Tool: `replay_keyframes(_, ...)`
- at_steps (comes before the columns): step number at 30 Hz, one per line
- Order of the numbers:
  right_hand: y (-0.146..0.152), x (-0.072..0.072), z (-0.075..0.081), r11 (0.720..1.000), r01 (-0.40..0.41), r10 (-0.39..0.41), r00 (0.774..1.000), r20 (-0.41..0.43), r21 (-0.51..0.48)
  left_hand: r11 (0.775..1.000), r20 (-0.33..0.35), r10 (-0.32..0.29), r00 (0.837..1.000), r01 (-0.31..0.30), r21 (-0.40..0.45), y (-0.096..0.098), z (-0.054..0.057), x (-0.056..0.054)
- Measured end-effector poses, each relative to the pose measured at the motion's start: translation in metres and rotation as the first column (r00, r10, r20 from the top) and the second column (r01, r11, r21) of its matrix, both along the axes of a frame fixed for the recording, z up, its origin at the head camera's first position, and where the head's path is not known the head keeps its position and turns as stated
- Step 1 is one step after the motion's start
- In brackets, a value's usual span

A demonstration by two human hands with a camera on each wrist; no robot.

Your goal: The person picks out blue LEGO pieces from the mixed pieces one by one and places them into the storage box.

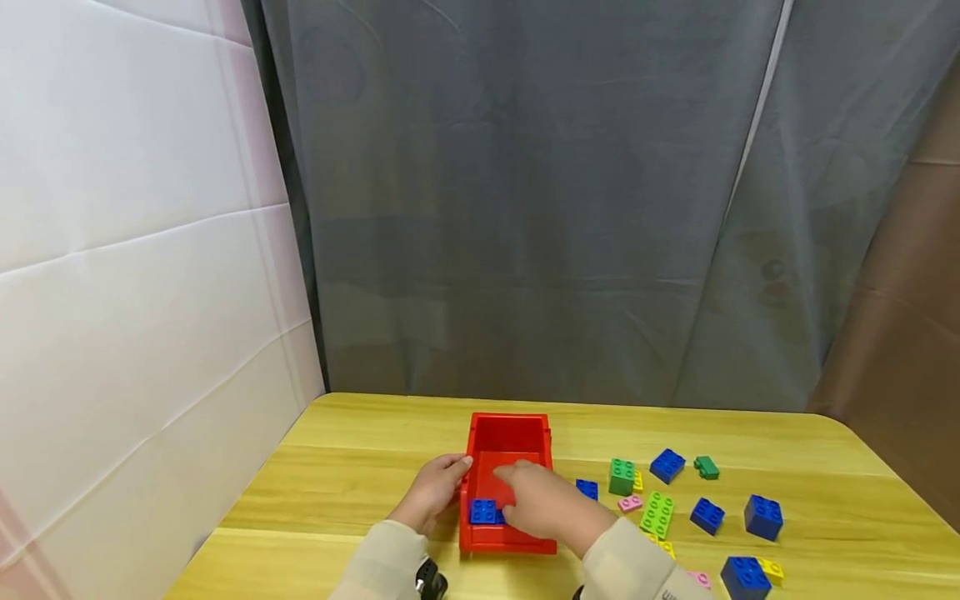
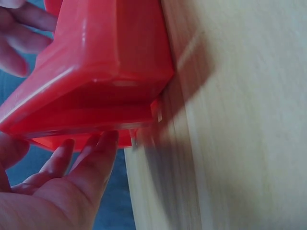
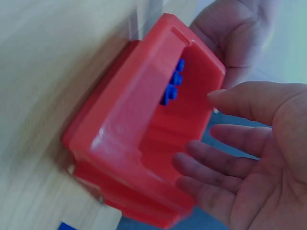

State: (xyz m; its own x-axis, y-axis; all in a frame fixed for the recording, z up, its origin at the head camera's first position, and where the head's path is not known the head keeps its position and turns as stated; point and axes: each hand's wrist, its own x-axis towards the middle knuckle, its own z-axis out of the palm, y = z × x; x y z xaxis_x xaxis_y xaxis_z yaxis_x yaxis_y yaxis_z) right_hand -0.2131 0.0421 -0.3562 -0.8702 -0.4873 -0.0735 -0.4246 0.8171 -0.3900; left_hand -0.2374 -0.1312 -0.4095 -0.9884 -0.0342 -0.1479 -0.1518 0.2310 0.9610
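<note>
A red plastic bin [image 1: 512,433] stands on the table with blue toy bricks [image 1: 483,511] at its near end; their studs also show in the right wrist view. My left hand [image 1: 433,490] grips the bin's left side, thumb at the rim; in the left wrist view its fingers [image 2: 98,160] press the outer wall beneath the lip. Over the bin's opening is my right hand [image 1: 546,502], partly hiding the bricks. In the right wrist view that hand's fingers [image 3: 218,160] are spread and loosely extended, holding nothing.
Loose bricks lie to the bin's right on the wooden table [image 1: 375,475]: a green brick [image 1: 622,477], a lime one [image 1: 657,514], a dark green piece [image 1: 706,467], several blue ones [image 1: 763,517], plus pink and yellow ones. A grey curtain [image 1: 510,208] hangs behind the table.
</note>
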Motion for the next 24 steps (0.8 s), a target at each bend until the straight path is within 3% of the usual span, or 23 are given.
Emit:
replay_keyframes(6, 0.015, 0.005, 0.008, 0.999, -0.017, 0.013, 0.997, -0.078, -0.052, 1.0, -0.006, 0.011, 1.0, -0.011, 0.002, 0.001, 0.0, 0.0)
replay_keyframes(14, 0.033, 0.013, 0.014, 0.996, 0.018, -0.029, 0.99, -0.141, -0.082, 1.0, -0.009, 0.016, 1.0, -0.016, 0.014, 0.001, -0.002, 0.0)
replay_keyframes(24, 0.056, 0.026, 0.016, 0.996, 0.037, -0.06, 0.949, -0.309, -0.078, 1.0, -0.004, 0.022, 1.0, -0.022, -0.001, 0.001, -0.003, -0.001)
